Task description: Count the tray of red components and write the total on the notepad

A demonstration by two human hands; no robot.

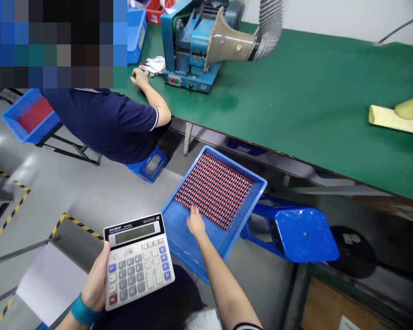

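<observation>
My left hand (97,279) holds a grey desk calculator (138,259) by its left edge, display facing up. My right hand (195,223) reaches into a blue plastic tray (182,238) that rests tilted on my lap. Its fingertips touch the near edge of a dense grid of small red parts (215,189) laid in rows in the tray. A teal band sits on my left wrist.
A green workbench (313,105) runs across the back with a blue machine (189,46) and a grey suction hose (270,27). A co-worker in a dark shirt (106,123) leans on the bench at left. A blue stool (292,231) stands to the right. A blue bin (30,114) sits at left.
</observation>
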